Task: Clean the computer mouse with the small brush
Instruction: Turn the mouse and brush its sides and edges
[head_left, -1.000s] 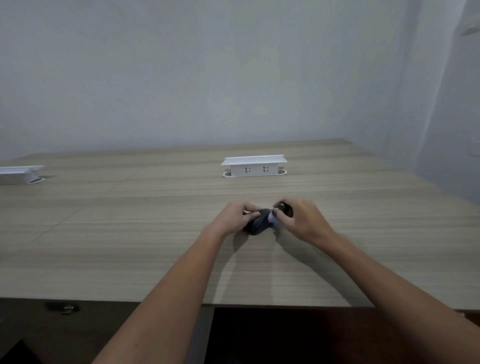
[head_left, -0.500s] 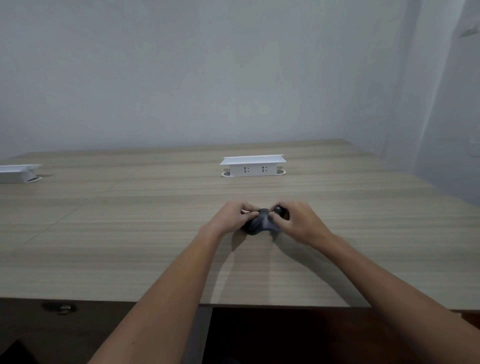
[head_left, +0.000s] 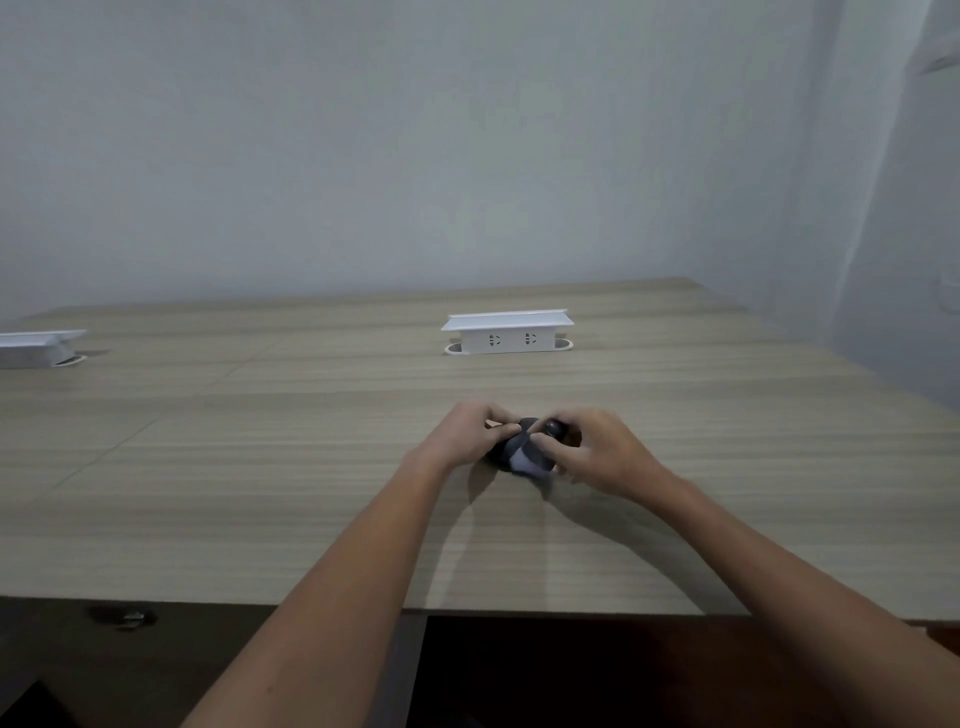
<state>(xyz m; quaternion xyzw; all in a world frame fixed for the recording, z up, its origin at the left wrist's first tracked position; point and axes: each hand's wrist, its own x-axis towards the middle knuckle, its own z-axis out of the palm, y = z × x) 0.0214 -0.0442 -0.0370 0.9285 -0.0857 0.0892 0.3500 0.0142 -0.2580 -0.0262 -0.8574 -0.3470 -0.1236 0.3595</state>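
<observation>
A dark computer mouse (head_left: 511, 448) rests on the wooden table (head_left: 260, 467), mostly covered by both hands. My left hand (head_left: 467, 436) grips its left side and pins it down. My right hand (head_left: 597, 452) holds a small brush (head_left: 553, 429) with a round dark knob at the top. Its pale bristle end (head_left: 524, 464) lies against the near side of the mouse. The brush's middle is hidden behind my fingers.
A white pop-up socket box (head_left: 506, 332) stands on the table behind my hands. A second white one (head_left: 36, 347) sits at the far left. A wall runs along the back and right. The table's front edge (head_left: 519, 610) is near me.
The pale bristle end has swept from the mouse's right side down to its near side. My right hand shifted slightly toward me. The left hand kept its hold.
</observation>
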